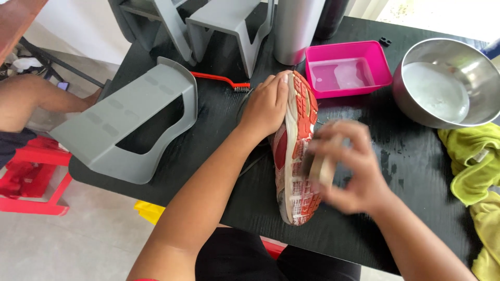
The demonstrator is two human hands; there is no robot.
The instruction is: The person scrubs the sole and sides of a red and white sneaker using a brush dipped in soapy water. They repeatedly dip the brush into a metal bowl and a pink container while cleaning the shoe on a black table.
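Observation:
A sports shoe [295, 130] with a red and white sole lies on its side on the black table [416, 171], sole facing right. My left hand [264, 106] grips its upper near the toe end and holds it steady. My right hand [348, 169] is blurred with motion and holds a small brush [324, 165] against the sole's middle.
A pink tub of water [348, 67] and a steel bowl of water [445, 83] stand behind the shoe. Yellow-green cloths [476, 166] lie at the right edge. Grey plastic stands [130, 122] sit left, an orange-handled brush [219, 80] beside them. Another person's leg [31, 99] is far left.

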